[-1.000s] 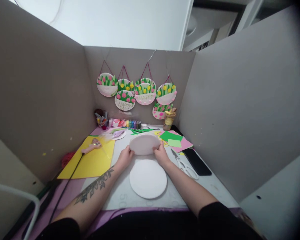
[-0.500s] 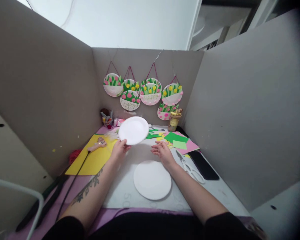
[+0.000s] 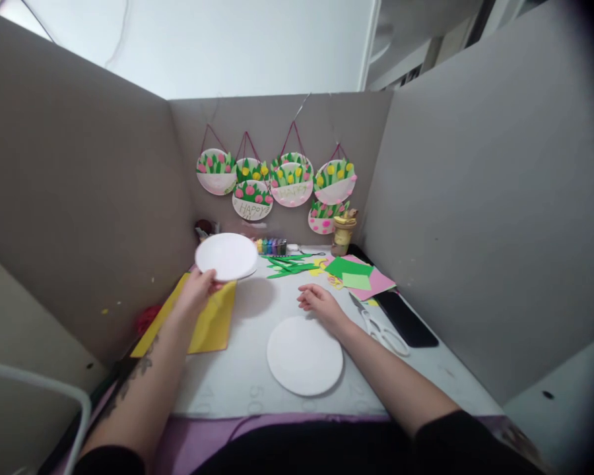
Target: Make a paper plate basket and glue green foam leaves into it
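Observation:
My left hand point(image 3: 201, 290) is closed on the near rim of a white paper plate point(image 3: 226, 256), holding it raised above the table's left side. A second white paper plate point(image 3: 304, 356) lies flat on the white table covering at the front. Just beyond it hovers my right hand point(image 3: 321, 307), with nothing in it and its fingers loosely bent and slightly apart. White-handled scissors point(image 3: 381, 330) lie to the right of that hand. Green paper leaves point(image 3: 290, 264) and yellow cut pieces point(image 3: 334, 280) are spread farther back.
Yellow paper point(image 3: 215, 326) lies under my left forearm. At right are green paper sheets point(image 3: 349, 267), pink paper point(image 3: 379, 284) and a black phone-like slab point(image 3: 408, 320). A jar point(image 3: 344, 234) and paint pots point(image 3: 273, 247) stand at the back. Decorated plates point(image 3: 292, 185) hang on the grey partition point(image 3: 272, 112).
My left hand has carried the raised plate leftward and tilted it flatter; it now hides the glue gun area. My right hand stays near the lower plate, its fingers curled a bit more.

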Motion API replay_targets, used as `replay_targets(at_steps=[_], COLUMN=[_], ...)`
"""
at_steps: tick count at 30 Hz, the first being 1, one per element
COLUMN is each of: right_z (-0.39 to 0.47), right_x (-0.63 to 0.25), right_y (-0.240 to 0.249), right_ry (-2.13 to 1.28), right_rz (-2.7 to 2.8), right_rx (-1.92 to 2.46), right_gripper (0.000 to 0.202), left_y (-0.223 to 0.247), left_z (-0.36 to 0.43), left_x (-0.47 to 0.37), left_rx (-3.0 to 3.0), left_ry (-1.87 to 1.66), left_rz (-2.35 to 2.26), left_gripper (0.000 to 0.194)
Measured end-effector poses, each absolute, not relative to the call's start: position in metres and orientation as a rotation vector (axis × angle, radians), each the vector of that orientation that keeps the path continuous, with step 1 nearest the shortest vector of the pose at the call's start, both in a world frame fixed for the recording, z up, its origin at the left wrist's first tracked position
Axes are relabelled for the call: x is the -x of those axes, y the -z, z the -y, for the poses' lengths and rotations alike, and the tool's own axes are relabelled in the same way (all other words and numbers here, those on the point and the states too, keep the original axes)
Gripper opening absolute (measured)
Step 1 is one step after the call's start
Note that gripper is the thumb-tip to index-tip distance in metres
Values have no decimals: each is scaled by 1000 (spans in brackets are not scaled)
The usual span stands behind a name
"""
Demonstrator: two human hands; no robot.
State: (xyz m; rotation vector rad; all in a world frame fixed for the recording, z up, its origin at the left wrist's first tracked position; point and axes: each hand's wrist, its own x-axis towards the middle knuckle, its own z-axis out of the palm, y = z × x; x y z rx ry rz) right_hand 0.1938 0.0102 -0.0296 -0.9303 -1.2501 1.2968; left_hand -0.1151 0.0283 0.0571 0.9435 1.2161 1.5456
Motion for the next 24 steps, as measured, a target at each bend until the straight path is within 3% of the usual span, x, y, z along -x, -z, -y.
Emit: replay_targets(at_steps=[3, 7, 15, 24], right_z=[-8, -7, -6, -7], right_x=[-191, -192, -196, -195], right_y=[28, 24, 14, 11], right_ry=[-1401, -1425, -1492, -1441], right_rz=[1206, 1092, 824, 871], right_rx=[883, 892, 954, 1006], right_gripper=[40, 30, 11, 12], left_y=[-45, -26, -7, -1], left_z=[-11, -3, -4, -5], left_x=[64, 23, 29, 30], left_rx=[-1077, -1134, -1074, -1050], left_ry=[-1291, -1098, -1071, -1092], left_rz=[-1221, -1169, -1085, -1063], left_gripper=[22, 26, 35, 38])
